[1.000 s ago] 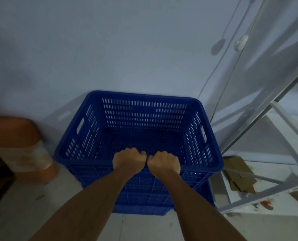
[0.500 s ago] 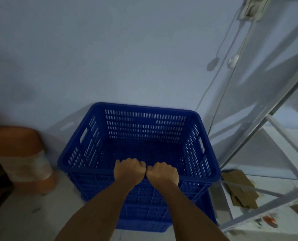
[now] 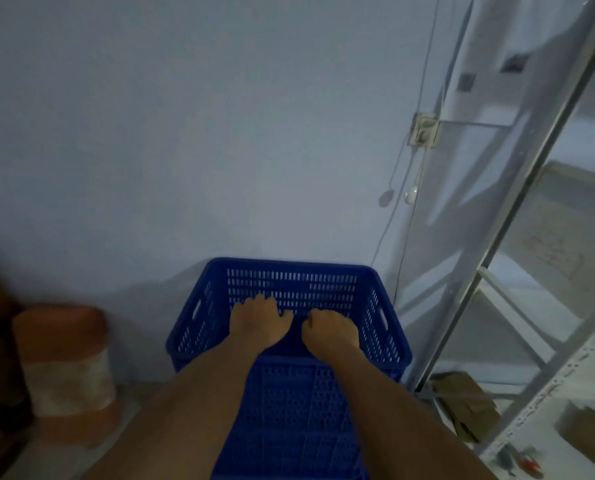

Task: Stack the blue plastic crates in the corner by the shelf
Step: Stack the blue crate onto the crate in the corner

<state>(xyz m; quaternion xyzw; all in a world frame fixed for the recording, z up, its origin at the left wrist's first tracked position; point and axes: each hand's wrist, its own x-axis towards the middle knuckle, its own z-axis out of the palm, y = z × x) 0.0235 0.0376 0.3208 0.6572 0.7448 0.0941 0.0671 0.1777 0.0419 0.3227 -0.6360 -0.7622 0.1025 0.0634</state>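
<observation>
A blue slotted plastic crate (image 3: 382, 313) sits on top of another blue crate (image 3: 296, 410), stacked against the wall in the corner beside the metal shelf (image 3: 518, 202). My left hand (image 3: 259, 323) and my right hand (image 3: 330, 332) hover side by side just past the top crate's near rim, over its inside. Both hands have loosely curled fingers and hold nothing. My forearms cross over the near rim and hide its middle.
An orange and white cylinder (image 3: 64, 368) stands on the floor to the left of the stack. Folded cardboard (image 3: 462, 403) lies under the shelf on the right. A wall socket (image 3: 426, 129) with hanging cables is above the crates, to the right.
My hands have let go of the near rim, which they gripped before, and have moved forward over the crate's inside. The view has tilted up and the stack sits lower in the frame.
</observation>
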